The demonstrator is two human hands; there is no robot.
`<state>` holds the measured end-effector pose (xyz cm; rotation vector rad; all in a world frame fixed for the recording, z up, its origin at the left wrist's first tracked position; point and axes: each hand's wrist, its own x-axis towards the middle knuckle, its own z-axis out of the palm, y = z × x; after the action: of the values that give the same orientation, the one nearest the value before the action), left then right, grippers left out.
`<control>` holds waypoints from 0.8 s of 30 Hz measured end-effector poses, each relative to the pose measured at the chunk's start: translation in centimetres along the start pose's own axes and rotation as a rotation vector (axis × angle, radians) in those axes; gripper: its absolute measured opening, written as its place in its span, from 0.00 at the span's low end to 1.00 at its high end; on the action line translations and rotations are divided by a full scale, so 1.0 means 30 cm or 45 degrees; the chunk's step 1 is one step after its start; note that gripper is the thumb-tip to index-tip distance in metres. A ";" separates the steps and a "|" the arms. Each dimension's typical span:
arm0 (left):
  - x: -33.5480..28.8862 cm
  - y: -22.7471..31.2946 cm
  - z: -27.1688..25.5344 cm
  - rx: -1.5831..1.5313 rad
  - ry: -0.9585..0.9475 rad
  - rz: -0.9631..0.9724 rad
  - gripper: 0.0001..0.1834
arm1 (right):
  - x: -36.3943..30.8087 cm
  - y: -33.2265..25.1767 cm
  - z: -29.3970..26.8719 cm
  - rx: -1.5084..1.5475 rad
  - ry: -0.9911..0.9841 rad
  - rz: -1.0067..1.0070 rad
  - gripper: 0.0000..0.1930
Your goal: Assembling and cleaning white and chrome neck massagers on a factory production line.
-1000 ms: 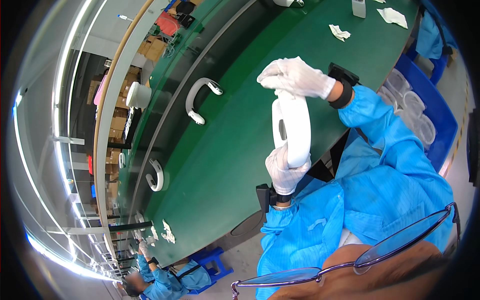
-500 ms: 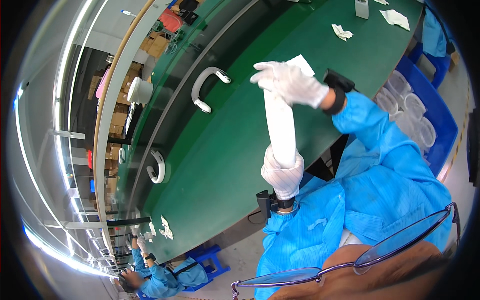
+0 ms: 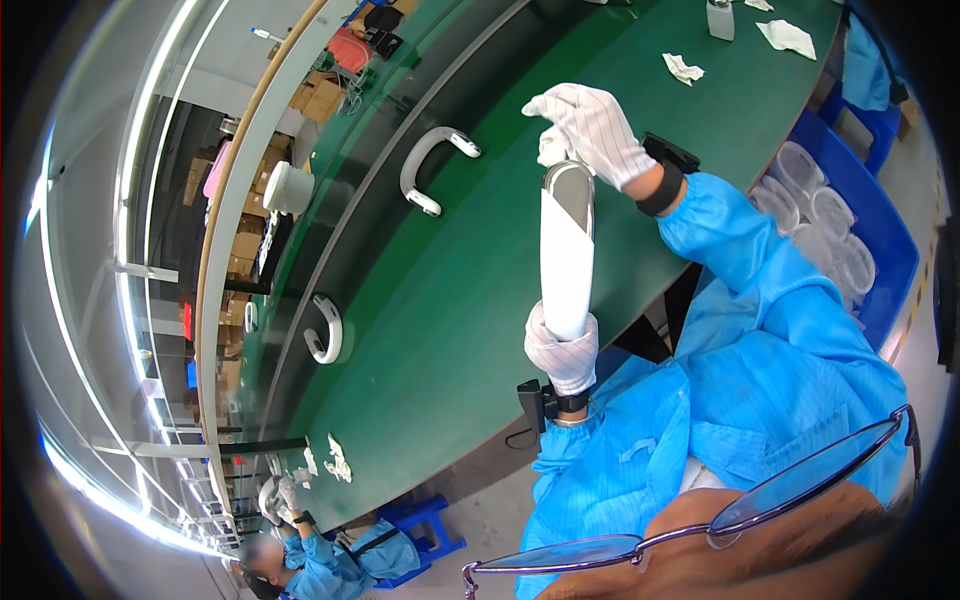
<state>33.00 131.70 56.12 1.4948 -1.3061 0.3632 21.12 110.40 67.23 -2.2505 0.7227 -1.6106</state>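
Observation:
My left hand, in a white striped glove, is closed around the lower end of a smooth white curved device, which stands nearly upright above the bench. Its top end carries a grey panel. Just above that end is my right hand, also gloved, its fingers bent over a white wiping cloth that is mostly hidden. Whether the cloth touches the device's tip cannot be made out.
On the dark belt beyond the green bench lie a white U-shaped device and another. Crumpled cloths lie on the bench. A blue bin at right holds clear plastic pieces. A co-worker sits lower left.
My right hand has moved up off the white device, uncovering its grey end panel. The cloth's loose corner behind that hand no longer shows. The belt's U-shaped devices have shifted slightly rightward.

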 end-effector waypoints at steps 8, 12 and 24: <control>0.002 -0.032 -0.035 0.051 0.031 -0.116 0.27 | -0.178 -0.320 0.017 -0.212 0.026 -0.613 0.08; -0.014 -0.046 -0.038 0.058 0.088 -0.036 0.28 | -0.143 -0.153 0.057 0.151 -0.062 -0.330 0.11; -0.014 -0.130 -0.018 -0.139 0.126 -0.218 0.22 | -0.220 -0.437 0.123 1.863 -0.166 0.816 0.15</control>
<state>36.39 131.72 54.04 1.4654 -1.0943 0.2478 25.96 124.73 67.23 -0.8870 0.0517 -1.0060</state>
